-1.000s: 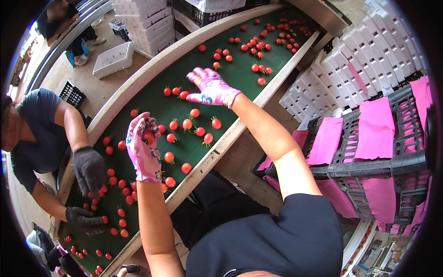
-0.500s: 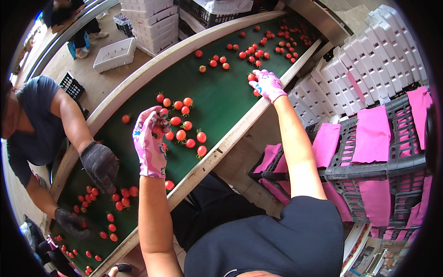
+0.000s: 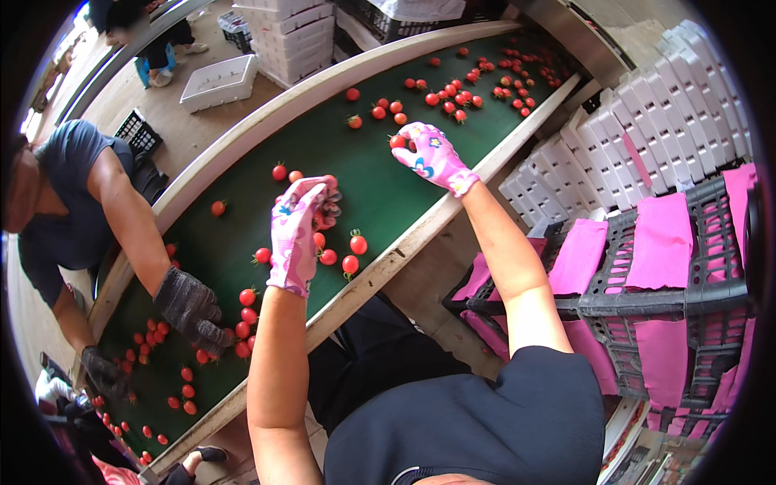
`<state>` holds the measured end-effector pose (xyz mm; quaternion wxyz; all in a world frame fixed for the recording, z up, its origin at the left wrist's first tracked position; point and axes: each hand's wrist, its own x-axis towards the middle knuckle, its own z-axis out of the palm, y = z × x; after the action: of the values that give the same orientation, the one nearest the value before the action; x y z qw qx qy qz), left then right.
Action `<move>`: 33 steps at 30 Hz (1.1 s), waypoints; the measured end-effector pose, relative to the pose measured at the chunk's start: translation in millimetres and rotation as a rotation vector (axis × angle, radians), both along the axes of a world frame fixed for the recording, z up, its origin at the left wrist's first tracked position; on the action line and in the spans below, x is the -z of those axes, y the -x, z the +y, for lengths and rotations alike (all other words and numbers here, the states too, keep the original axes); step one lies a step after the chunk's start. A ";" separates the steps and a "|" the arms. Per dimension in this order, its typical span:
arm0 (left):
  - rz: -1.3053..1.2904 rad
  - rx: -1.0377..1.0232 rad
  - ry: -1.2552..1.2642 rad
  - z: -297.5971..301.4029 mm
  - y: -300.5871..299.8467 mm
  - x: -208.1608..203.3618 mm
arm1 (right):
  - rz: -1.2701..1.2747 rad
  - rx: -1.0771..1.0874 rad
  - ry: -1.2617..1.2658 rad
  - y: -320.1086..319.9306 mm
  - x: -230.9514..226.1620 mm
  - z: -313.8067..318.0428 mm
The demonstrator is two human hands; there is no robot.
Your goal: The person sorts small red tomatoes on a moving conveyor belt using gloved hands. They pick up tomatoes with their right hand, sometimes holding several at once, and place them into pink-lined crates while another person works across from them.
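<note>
Head view, one entry. My left hand (image 3: 297,234), in a pink patterned glove, hangs over the green belt (image 3: 380,178) with fingers curled around several tomatoes (image 3: 325,212); red shows between the fingertips at the top of the glove, so it is closed on a small clutch of them. Just right of that hand lie loose tomatoes, one (image 3: 358,243) with a green stalk, another (image 3: 350,263) below it nearer the belt's edge, and one (image 3: 327,257) touching the glove's side. Left of the hand a single tomato (image 3: 262,255) sits alone. My right hand (image 3: 432,156), same glove, reaches farther up the belt, fingers bent and pinching one tomato (image 3: 397,141) at the fingertips. Beyond this hand a scatter of tomatoes (image 3: 453,97) covers the belt's far stretch. To the right of my right forearm, off the belt, stand stacked white trays (image 3: 647,121), and below them black crates (image 3: 647,299) lined with pink sheets (image 3: 659,242). Across the belt from my left hand a co-worker leans in, one dark-gloved hand (image 3: 190,307) resting on a cluster of tomatoes (image 3: 242,331), the other dark-gloved hand (image 3: 105,373) lower down the belt, whether open or closed I cannot tell. A white bin (image 3: 218,81) lies on the floor beyond the belt's far rail.
</note>
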<state>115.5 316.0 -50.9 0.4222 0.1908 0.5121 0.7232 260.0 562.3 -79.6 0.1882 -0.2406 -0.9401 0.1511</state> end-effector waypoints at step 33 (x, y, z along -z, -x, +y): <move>-0.615 0.065 -0.124 5.3 -1.2 2.0 | 0.387 -0.645 0.399 65.0 -39.4 -78.3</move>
<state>116.7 321.3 -52.9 0.5678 0.0050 0.3089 0.7630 195.0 484.0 -40.1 0.2541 0.0668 -0.8668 0.4238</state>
